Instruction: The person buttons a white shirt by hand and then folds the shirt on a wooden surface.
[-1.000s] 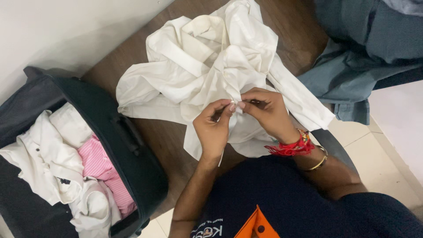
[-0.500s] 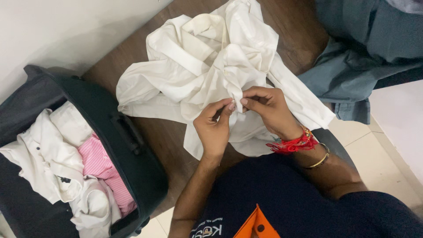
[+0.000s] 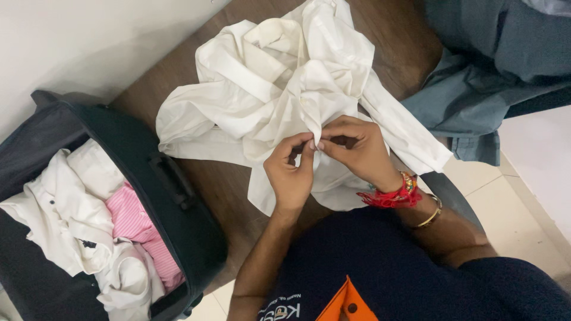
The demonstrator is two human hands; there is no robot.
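Observation:
A crumpled white shirt (image 3: 267, 83) lies spread over a dark brown wooden table (image 3: 220, 184). My left hand (image 3: 290, 175) and my right hand (image 3: 357, 148) meet at the shirt's near edge, fingertips pinched together on a small fold of its fabric. My right wrist carries red thread bands and a thin gold bangle. What sits between the fingertips is too small to make out.
An open dark suitcase (image 3: 178, 208) stands at the left, holding white clothes (image 3: 65, 214) and a pink striped garment (image 3: 134, 223). A grey-blue garment (image 3: 476, 77) lies at the table's right end. Pale floor tiles (image 3: 517, 202) show at right, a white wall at upper left.
Both hands have stayed at the same spot on the shirt; the fingertips have shifted slightly on the pinched fold. The shirt and suitcase have not moved.

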